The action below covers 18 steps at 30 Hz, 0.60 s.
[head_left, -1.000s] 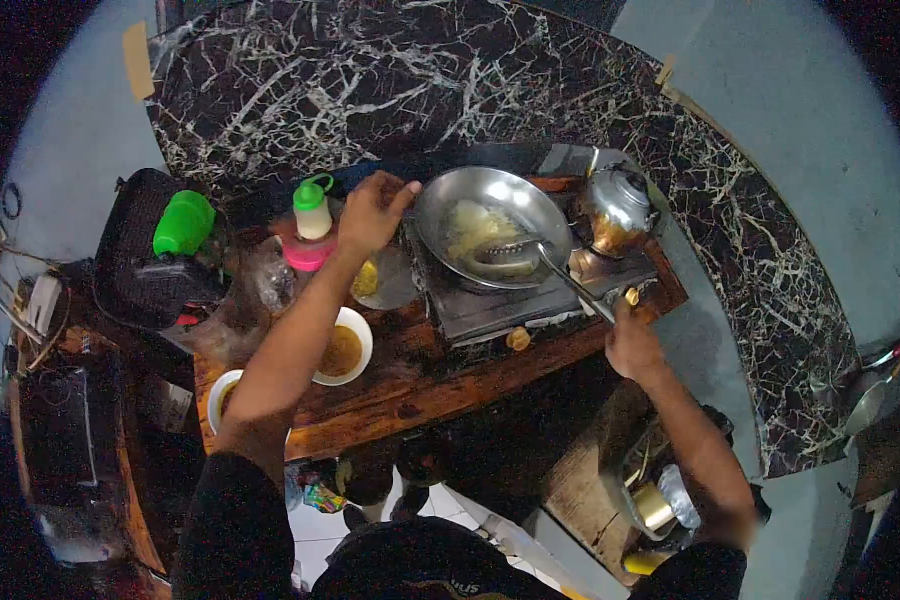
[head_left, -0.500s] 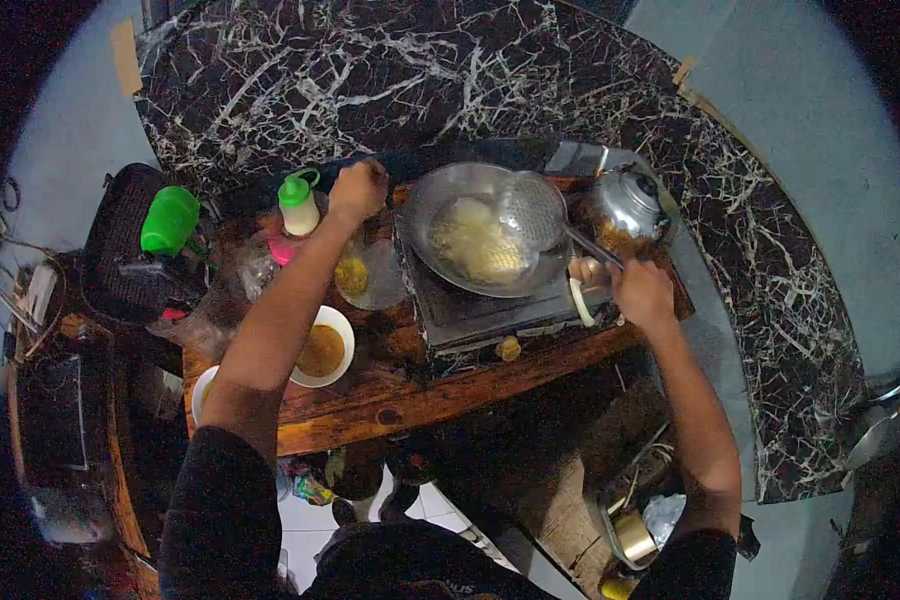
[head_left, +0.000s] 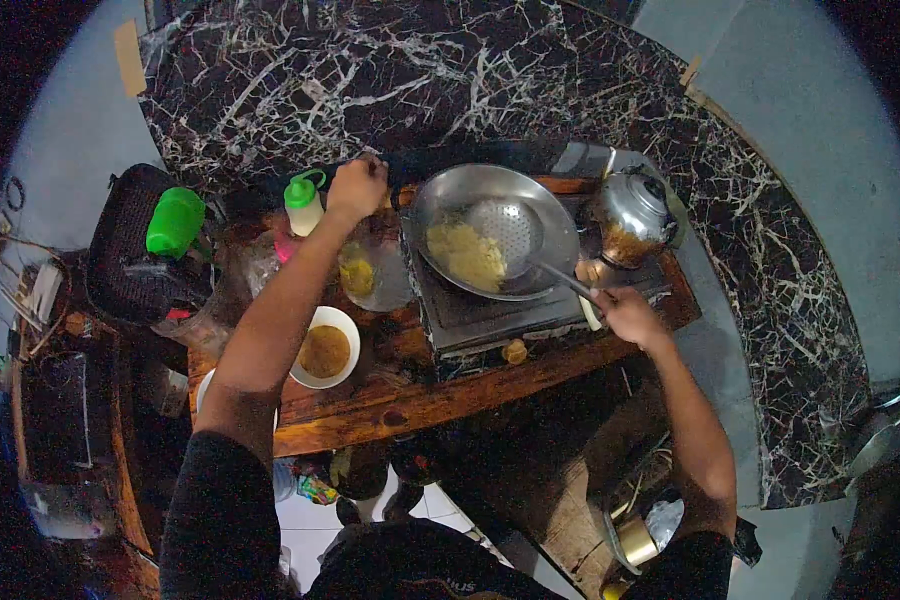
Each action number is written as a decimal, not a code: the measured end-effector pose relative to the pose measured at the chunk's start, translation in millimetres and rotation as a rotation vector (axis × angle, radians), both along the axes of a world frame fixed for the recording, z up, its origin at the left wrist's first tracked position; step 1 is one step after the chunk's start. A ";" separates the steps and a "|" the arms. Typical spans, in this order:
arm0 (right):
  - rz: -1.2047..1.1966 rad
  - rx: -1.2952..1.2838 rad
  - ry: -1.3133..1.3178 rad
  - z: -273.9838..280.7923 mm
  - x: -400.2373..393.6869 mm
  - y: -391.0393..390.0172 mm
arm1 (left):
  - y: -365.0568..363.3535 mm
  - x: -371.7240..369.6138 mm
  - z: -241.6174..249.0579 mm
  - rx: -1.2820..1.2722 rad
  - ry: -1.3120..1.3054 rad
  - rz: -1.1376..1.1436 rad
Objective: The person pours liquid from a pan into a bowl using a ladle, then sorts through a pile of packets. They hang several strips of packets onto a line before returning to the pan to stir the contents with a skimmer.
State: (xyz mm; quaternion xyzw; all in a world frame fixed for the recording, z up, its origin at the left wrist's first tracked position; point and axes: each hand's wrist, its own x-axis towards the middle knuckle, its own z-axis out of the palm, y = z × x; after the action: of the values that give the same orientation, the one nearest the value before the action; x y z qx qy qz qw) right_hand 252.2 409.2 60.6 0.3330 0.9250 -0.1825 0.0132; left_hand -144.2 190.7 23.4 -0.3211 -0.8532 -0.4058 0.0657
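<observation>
A metal wok (head_left: 550, 205) sits tilted over the stove (head_left: 470, 322), with a pale yellow, crumbly food (head_left: 462, 258) gathered in its lower left part. My left hand (head_left: 358, 188) is closed at the left of the wok, around its side handle, most of which the fingers hide. In my right hand (head_left: 632, 318) is the handle of a perforated skimmer (head_left: 508, 232). The skimmer's round head lies inside the wok, just right of the food.
A kettle (head_left: 632, 215) stands right of the wok. Left are a green-capped squeeze bottle (head_left: 305, 205), a bowl of brown sauce (head_left: 325, 352), a clear plastic bag with yellow contents (head_left: 358, 275) and a green cup (head_left: 175, 222). Behind runs a marbled counter (head_left: 450, 80).
The wok has tilted. My right hand has moved down and left, bringing the skimmer's head from above the wok's right side down into it. My left hand has barely moved.
</observation>
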 end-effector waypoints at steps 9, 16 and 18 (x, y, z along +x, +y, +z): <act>-0.036 0.308 0.012 38.4 0.2 -54.9 | 12.8 -26.9 -19.9 -0.190 -0.013 -0.009; -0.003 0.430 -0.012 56.8 4.7 -62.3 | 12.5 -28.5 -18.1 -0.111 -0.006 -0.126; 0.009 0.477 0.035 59.2 -0.2 -67.5 | 11.5 -30.0 -17.8 -0.084 0.015 -0.136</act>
State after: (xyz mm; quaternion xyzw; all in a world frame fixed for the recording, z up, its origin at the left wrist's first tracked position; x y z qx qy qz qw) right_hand 252.0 341.7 119.8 0.3195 0.9435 0.0355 -0.0808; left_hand -174.2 202.2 5.6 -0.3836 -0.8453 -0.3706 0.0307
